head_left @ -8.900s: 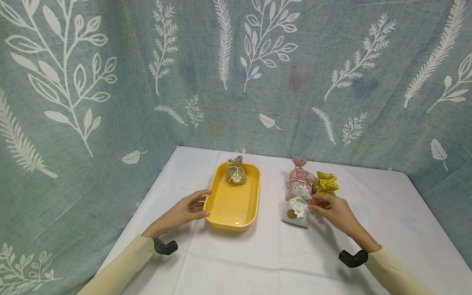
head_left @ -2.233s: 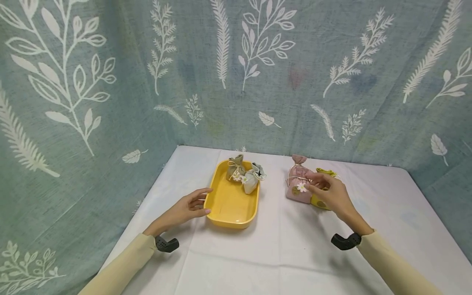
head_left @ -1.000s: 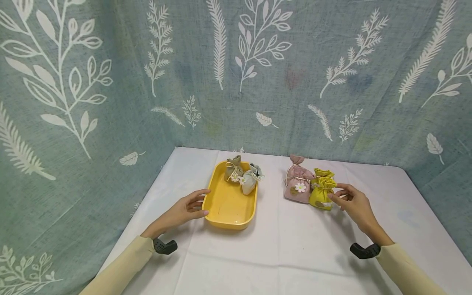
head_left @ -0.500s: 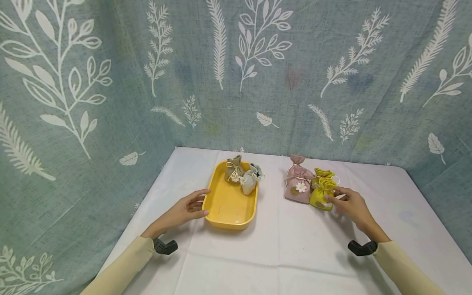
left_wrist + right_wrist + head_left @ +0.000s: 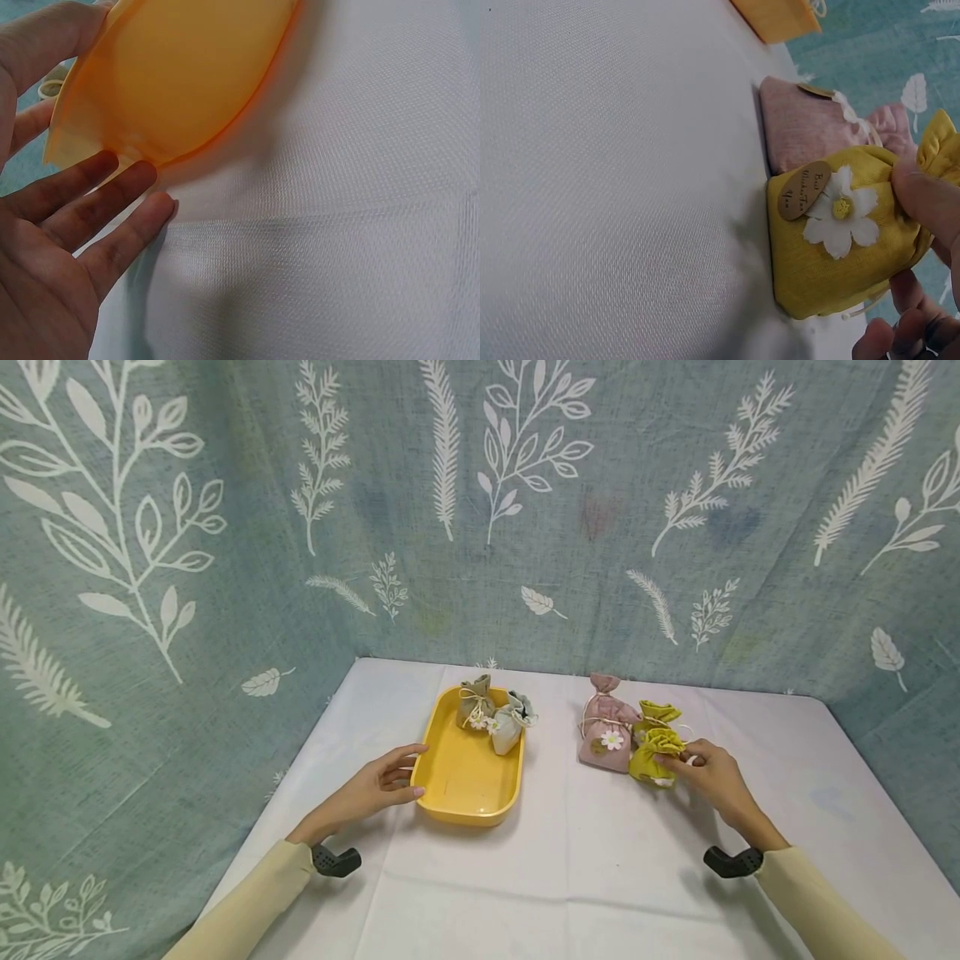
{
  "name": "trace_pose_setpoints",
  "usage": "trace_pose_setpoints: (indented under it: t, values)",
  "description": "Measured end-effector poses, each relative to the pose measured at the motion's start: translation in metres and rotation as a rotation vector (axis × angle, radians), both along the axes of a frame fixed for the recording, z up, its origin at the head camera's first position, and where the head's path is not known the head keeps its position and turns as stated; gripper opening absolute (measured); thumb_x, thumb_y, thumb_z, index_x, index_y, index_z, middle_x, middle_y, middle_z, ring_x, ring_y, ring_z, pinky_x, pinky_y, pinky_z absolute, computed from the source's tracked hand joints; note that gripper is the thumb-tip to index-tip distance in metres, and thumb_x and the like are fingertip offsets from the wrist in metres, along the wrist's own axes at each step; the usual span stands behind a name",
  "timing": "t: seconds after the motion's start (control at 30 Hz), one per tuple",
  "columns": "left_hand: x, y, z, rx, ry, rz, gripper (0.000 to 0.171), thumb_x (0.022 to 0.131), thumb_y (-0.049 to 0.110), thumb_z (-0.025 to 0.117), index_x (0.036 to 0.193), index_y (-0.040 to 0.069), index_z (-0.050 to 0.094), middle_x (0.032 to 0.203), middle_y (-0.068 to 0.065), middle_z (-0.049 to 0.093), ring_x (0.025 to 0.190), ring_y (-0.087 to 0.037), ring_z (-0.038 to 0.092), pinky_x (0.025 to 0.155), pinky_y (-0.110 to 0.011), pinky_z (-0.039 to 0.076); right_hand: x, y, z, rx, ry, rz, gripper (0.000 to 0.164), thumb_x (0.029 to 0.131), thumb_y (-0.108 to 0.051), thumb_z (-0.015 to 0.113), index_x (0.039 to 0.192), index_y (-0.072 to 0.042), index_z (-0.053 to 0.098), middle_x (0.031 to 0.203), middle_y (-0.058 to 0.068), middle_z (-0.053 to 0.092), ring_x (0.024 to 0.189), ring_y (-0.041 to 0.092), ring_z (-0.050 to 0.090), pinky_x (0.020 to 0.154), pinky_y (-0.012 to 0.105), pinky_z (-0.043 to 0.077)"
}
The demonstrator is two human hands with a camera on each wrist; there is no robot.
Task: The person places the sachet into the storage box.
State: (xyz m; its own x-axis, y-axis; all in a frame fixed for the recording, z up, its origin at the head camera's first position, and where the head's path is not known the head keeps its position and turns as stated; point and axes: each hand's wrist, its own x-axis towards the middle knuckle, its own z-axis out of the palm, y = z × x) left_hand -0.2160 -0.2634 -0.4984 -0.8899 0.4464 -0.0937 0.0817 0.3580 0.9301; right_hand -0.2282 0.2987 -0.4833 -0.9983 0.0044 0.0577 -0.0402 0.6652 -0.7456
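Note:
In the head view, my right hand [image 5: 716,777] pinches the gathered neck of a yellow drawstring pouch [image 5: 840,262]. The right wrist view shows the thumb on its near side, with a white flower and an oval brown tag on the cloth. A pink pouch [image 5: 606,752] stands against its left side, and another yellow pouch [image 5: 657,711] is partly hidden behind it. My left hand [image 5: 380,783] rests its loosely bent fingertips on the left side of a yellow tray [image 5: 465,818]. Inside the tray's far end are a brown pouch [image 5: 472,714] and a pale grey pouch [image 5: 506,737].
A white cloth [image 5: 570,860] covers the table. Patterned blue-green curtains [image 5: 600,543] hang at the back and down both sides. The tray stands left of the pouch group, with a stretch of cloth between them.
The pale grey pouch went from the right-hand group into the tray. My right hand then shifted to the front yellow pouch, gripping its neck and tilting it slightly. My left hand stayed at the tray.

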Motion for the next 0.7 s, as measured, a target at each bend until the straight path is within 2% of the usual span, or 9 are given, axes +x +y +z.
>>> trace_pose_setpoints:
  t: [0.2,0.4,0.6,0.7]
  values:
    - [-0.0008,0.0001,-0.0002,0.004,-0.009,0.001,0.081,0.093,0.034,0.079,0.16,0.024,0.036,0.155,-0.012,0.045,0.135,-0.031,0.052,0.112,-0.043,0.046,-0.0004,-0.0017,-0.0009,0.033,0.052,-0.007,0.04,0.093,-0.043,0.077,0.087,-0.003,0.074,0.095,0.008,0.049,0.08,0.022,0.041,0.061,0.032,0.032]
    - [-0.0001,0.0002,-0.0007,0.013,-0.013,-0.001,0.082,0.093,0.034,0.08,0.161,0.022,0.035,0.156,-0.013,0.045,0.136,-0.031,0.052,0.112,-0.042,0.046,0.0023,-0.0041,0.0003,0.059,0.103,-0.02,0.039,0.093,-0.041,0.078,0.092,-0.002,0.078,0.102,0.008,0.054,0.085,0.022,0.045,0.065,0.031,0.035]
    - [0.0006,0.0006,0.0,0.005,-0.008,0.0,0.08,0.094,0.031,0.078,0.161,0.022,0.035,0.157,-0.012,0.043,0.137,-0.031,0.051,0.113,-0.043,0.045,0.0066,-0.0064,0.0039,0.033,0.098,-0.033,0.044,0.093,-0.044,0.077,0.075,-0.004,0.071,0.093,0.007,0.053,0.081,0.022,0.044,0.062,0.032,0.034]
    - [0.0009,0.0008,0.0007,0.001,-0.01,0.002,0.08,0.094,0.031,0.078,0.161,0.022,0.035,0.157,-0.012,0.043,0.136,-0.031,0.051,0.113,-0.044,0.045,0.0084,-0.0087,0.0073,0.016,0.097,-0.037,0.046,0.093,-0.044,0.077,0.071,-0.005,0.068,0.092,0.007,0.053,0.081,0.023,0.044,0.061,0.032,0.034]
